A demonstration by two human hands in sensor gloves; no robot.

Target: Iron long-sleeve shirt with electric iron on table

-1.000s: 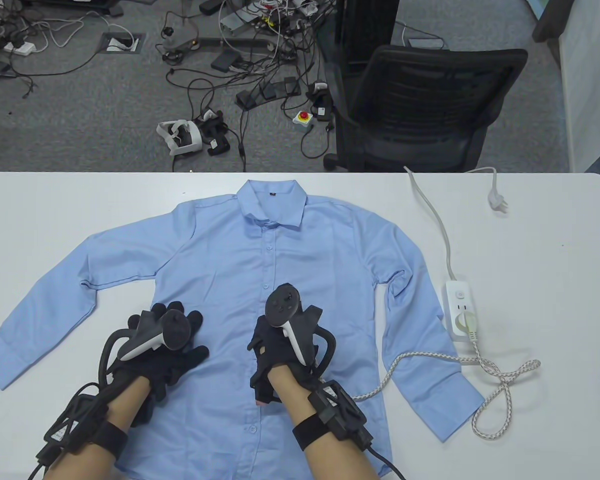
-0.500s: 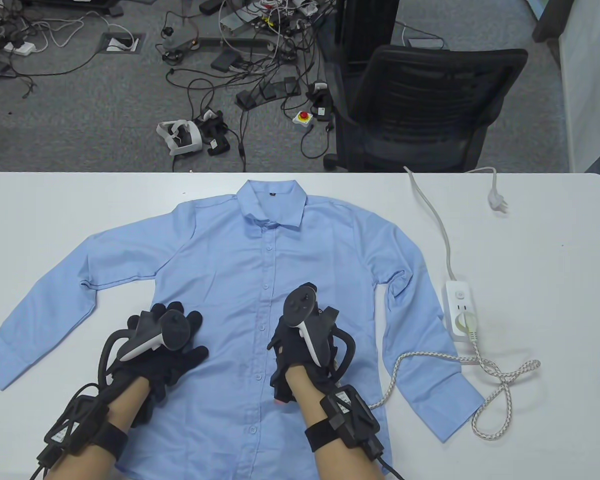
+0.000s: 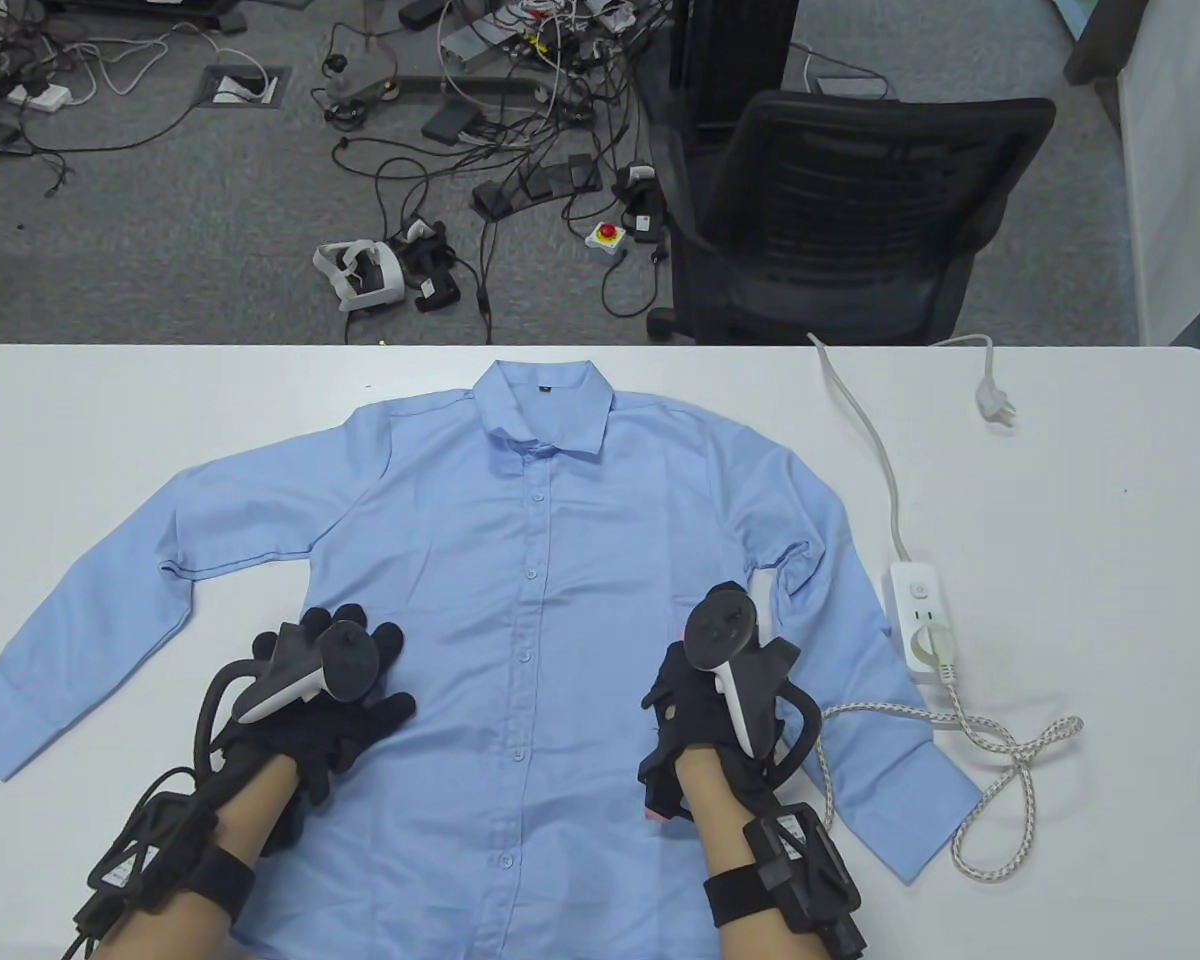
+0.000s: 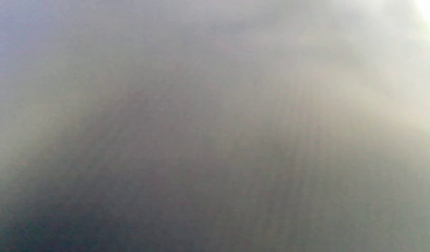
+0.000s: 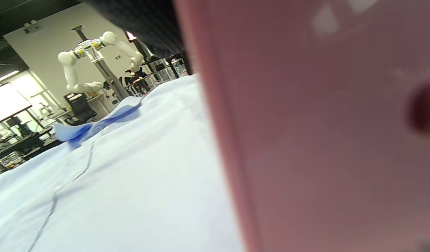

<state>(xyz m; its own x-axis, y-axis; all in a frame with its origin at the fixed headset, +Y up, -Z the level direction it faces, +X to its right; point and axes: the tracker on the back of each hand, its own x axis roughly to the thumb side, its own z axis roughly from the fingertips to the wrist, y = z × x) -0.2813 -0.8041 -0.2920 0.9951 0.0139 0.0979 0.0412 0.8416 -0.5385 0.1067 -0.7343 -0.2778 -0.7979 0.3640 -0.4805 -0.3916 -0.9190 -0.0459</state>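
Your light-blue long-sleeve shirt lies flat on the counter, buttoned, collar away from you, sleeves spread; a pink iron rests on it.

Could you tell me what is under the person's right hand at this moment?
The right hand sits over the blue shirt, covering whatever it grips. A pink body fills the right wrist view, and a braided cord runs toward the hand, so probably the iron. Its soleplate is hidden.

One blue shirt on the table, one white power strip near its right edge, two gloved hands, one pink iron.
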